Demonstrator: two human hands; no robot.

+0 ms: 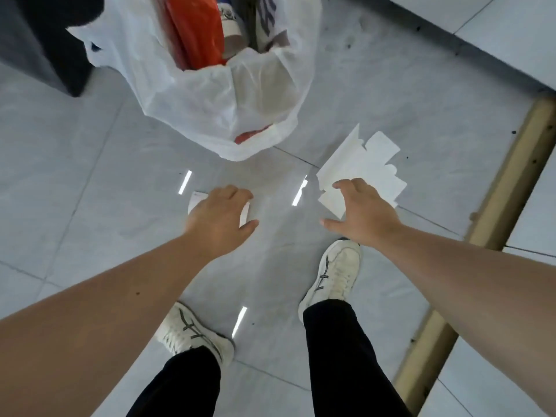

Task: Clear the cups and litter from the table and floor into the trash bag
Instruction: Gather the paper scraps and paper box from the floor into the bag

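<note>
Litter lies on the floor [90, 152] in two pieces, both within my reach and just short of the trash bag. Nearest to me, my shoes [334, 275] stand apart on the tiles, planted for a forward bend. My left hand [218, 219] covers a small white paper slip [195, 201]; the fingers are curled down over it, but I cannot tell whether they have it pinched or only press on it. My right hand [362, 213] is spread, fingers open, its tips on the near edge of a flattened white carton [361, 168], touching but not gripping. I judge the spread is meant to pin the flat sheet so an edge can be raised. Beyond both pieces the trash bag [210, 85] sits on the floor with its mouth open towards me, already holding an orange wrapper [192, 28] and a paper cup [230, 25]; I judge it is kept close for short transfers. No desk is in view.
</note>
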